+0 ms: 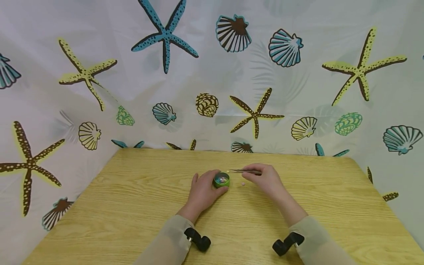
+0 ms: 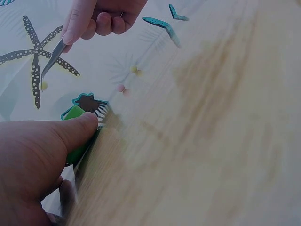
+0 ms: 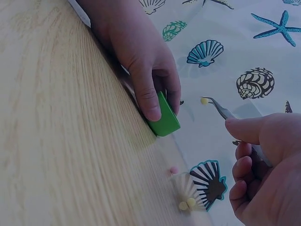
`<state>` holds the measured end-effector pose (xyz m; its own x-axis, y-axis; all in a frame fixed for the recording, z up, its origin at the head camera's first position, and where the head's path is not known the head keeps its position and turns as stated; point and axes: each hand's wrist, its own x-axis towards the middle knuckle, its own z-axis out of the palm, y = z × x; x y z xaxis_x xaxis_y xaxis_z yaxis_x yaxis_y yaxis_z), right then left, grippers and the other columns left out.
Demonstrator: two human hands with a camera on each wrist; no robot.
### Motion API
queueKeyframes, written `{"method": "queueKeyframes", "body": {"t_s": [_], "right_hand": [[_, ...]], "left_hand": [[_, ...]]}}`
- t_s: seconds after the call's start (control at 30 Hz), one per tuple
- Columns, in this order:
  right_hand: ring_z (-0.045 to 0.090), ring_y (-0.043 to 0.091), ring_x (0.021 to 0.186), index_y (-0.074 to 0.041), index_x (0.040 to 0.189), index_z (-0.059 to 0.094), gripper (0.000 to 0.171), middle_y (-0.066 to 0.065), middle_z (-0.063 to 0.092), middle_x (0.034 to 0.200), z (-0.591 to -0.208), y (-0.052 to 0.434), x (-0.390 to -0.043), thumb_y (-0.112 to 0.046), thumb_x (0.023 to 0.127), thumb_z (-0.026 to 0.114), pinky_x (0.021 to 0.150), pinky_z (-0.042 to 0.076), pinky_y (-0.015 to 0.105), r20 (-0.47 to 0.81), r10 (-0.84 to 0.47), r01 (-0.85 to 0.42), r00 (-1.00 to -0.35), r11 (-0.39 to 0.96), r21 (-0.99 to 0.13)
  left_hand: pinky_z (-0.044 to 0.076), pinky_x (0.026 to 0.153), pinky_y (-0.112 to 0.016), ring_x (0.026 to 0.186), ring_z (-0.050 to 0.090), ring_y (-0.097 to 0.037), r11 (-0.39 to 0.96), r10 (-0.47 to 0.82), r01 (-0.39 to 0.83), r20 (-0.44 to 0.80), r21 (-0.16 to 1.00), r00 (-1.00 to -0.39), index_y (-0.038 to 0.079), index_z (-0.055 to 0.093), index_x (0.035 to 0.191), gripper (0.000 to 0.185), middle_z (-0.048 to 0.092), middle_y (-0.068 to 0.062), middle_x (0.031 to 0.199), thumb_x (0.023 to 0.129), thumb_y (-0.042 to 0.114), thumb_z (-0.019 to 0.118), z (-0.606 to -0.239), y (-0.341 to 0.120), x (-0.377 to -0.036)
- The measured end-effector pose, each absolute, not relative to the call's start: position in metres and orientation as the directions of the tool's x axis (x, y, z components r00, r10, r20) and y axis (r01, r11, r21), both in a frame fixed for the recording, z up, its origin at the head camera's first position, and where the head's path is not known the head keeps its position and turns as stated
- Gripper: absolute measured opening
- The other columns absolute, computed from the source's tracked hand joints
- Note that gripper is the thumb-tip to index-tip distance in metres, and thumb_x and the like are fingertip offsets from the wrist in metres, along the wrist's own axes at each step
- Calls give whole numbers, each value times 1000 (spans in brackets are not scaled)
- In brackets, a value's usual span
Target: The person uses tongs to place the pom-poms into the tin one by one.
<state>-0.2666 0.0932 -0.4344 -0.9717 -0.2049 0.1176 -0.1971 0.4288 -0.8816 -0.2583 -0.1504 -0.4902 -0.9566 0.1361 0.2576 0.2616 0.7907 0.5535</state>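
Light oak-grain wooden table (image 1: 132, 206) carries the work area. White fabric backdrop (image 1: 205, 73), printed with blue, yellow and brown starfish and scallop shells, encloses the table on three sides. Two black cylindrical camera mounts (image 1: 198, 240) show at the sleeves.

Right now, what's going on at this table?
A person sits at a wooden table. The left hand grips a small green container of beads. The right hand pinches metal tweezers, whose tip holds a yellow bead just above the container. A pink bead and other loose beads lie on the table nearby.
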Motion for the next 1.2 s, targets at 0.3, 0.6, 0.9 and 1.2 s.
{"method": "queueKeyframes", "body": {"t_s": [0.3, 0.6, 0.9, 1.2], "right_hand": [[72, 23, 106, -7, 119, 84, 18, 7, 80, 115, -438, 84, -269, -16, 105, 80, 84, 56, 33, 123, -207, -204, -970, 429, -880], [72, 21, 105, -11, 119, 85, 17, 4, 80, 116, -443, 81, -269, -17, 105, 80, 91, 58, 40, 69, -186, -143, -980, 423, -895], [72, 21, 107, -11, 121, 85, 18, 4, 79, 117, -448, 82, -270, -19, 105, 79, 96, 58, 44, 44, -173, -113, -984, 410, -905], [72, 22, 110, -13, 121, 85, 18, 4, 79, 120, -447, 85, -271, -20, 105, 79, 94, 58, 42, 57, -163, -123, -985, 432, -894]], "left_hand": [[17, 129, -71, 142, 61, -34, 795, 136, 265, 266, 545, -954, 8, 63, 152, 65, 67, -14, 150, 99, 37, 87, -492, -151, -258], [18, 129, -71, 142, 60, -34, 797, 139, 266, 263, 542, -955, 8, 62, 153, 66, 67, -13, 151, 100, 37, 86, -492, -151, -258], [18, 129, -71, 143, 60, -34, 799, 135, 257, 255, 543, -958, 8, 62, 154, 66, 66, -14, 151, 100, 38, 86, -491, -151, -258], [17, 129, -71, 143, 60, -34, 799, 135, 253, 246, 546, -960, 8, 62, 154, 66, 66, -13, 151, 100, 38, 86, -491, -150, -258]]}}
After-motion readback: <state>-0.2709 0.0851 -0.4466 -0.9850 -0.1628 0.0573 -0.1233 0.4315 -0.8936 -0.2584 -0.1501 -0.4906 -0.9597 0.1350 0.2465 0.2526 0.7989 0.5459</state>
